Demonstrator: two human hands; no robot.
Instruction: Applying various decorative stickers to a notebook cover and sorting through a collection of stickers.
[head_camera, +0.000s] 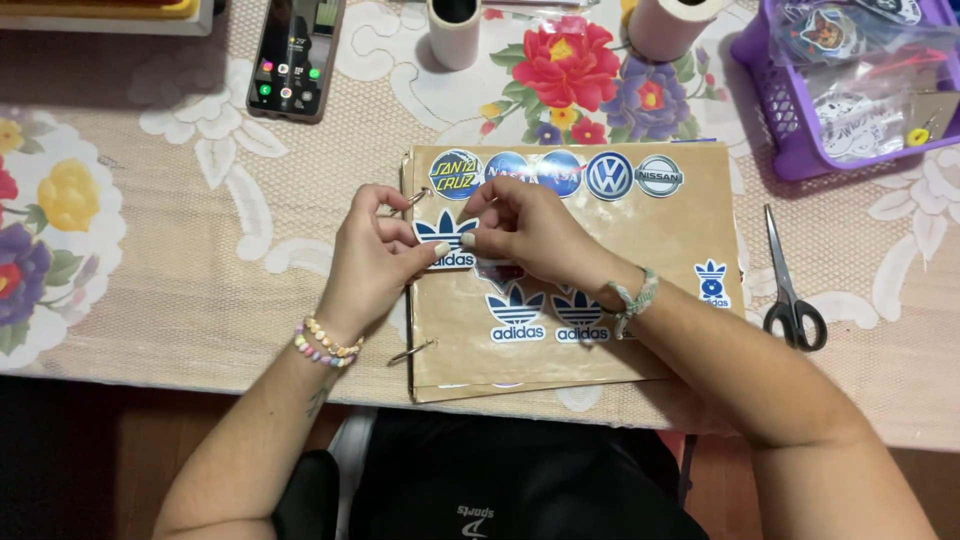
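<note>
- Left hand (372, 262) and right hand (528, 232) meet over the brown ring-bound sheet (640, 260), fingers pinched closed on a white-edged sticker (446, 240) near its left edge.
- The sticker looks thin, light and floppy; best gripped by its border.
- Scissors (790, 285) lie right; phone (295, 55) farther on the flowered surface (180, 260).

I see a table under a cream lace tablecloth (180, 290) printed with big flowers. Directly on it lie a brown ring-bound sticker album (660, 250), black-handled scissors (790, 290) just beside it, a smartphone (296, 55), two paper rolls (455, 30) — and a purple plastic basket (775, 110) holding bagged stickers.
</note>
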